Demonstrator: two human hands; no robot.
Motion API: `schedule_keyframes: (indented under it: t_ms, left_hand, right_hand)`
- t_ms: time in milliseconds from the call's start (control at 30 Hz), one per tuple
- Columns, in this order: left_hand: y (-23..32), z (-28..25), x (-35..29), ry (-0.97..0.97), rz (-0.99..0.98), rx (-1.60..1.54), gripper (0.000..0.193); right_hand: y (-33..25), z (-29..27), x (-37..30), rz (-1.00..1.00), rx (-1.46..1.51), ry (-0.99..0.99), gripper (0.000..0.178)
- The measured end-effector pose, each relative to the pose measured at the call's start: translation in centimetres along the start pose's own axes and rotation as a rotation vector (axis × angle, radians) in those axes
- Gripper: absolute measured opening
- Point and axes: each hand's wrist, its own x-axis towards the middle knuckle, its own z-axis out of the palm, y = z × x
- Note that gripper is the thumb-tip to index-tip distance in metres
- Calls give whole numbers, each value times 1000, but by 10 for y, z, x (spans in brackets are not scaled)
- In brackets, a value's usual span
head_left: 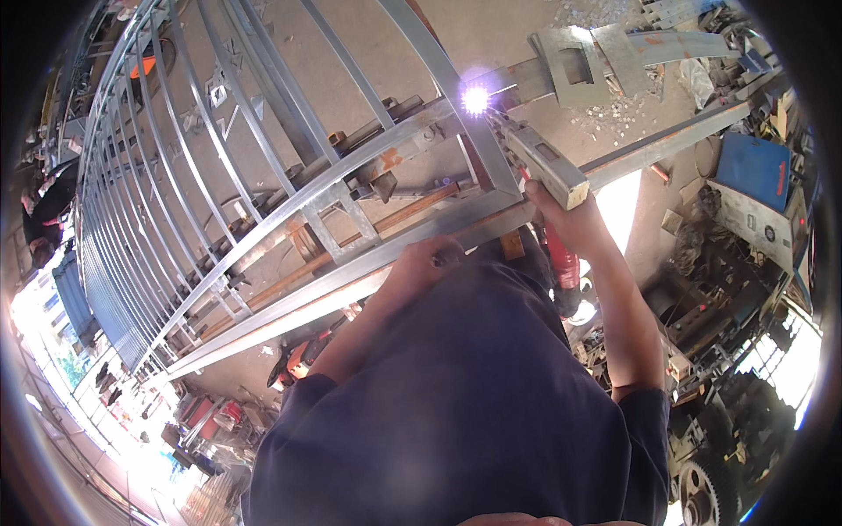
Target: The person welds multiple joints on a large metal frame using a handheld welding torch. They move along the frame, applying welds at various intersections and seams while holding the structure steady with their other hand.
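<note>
My right hand is closed around the near end of a long, grey, box-shaped welding tool. Its narrow front end points away to the left, where a bright violet-white arc glares at a bar of the metal frame. The glare hides the exact contact spot. Close to my body, my left hand is curled at the frame's near rail. Something dark shows at its fingers, too unclear to name. A red cylindrical thing hangs below my right wrist.
The barred frame reaches far left, with many thin upright bars. Flat metal plates lie beyond the arc, near scattered small bits. A long rail runs right. A blue-topped machine stands right; a toothed wheel lies lower right.
</note>
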Motion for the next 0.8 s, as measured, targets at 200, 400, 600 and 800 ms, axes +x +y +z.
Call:
schedule_keyframes:
  t_ms: [200, 400, 600, 800]
  left_hand:
    - [3, 16, -8, 78, 5, -19, 38]
    - [-4, 50, 0, -42, 60, -50, 41]
    - [42, 116, 46, -197, 564, -115, 74]
    - [66, 202, 95, -130, 698, -33, 78]
  right_hand:
    - [-4, -4, -3, 79, 165, -80, 43]
    - [-35, -30, -36, 16, -14, -5, 33]
    - [-107, -84, -65, -466, 77, -34, 41]
    - [-181, -151, -55, -590, 397, -317, 52]
